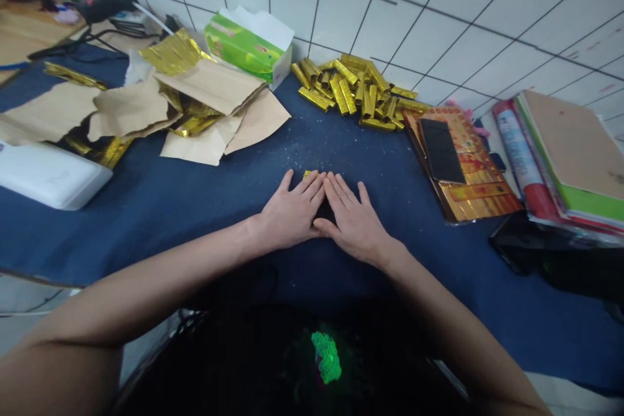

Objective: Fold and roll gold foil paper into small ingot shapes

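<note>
My left hand (296, 209) and my right hand (351, 216) lie flat on the dark blue table cover (234, 188), with their fingertips meeting. A small bit of gold foil paper (307, 175) peeks out beyond the left fingertips; the rest of it is hidden under the hand. Both hands have their fingers stretched out, thumbs angled away or inward. Farther back, against the tiled wall, lies a heap of folded gold foil paper pieces (348, 92), shaped like small tubes or bars.
Brown paper sheets (131, 104) with gold foil sheets (173, 52) spread at the left, near a white plastic device (53, 175). Behind them stands a green tissue box (246, 49). To the right are a gold patterned packet (480, 175), a black rectangle (442, 151) and stacked books (570, 149).
</note>
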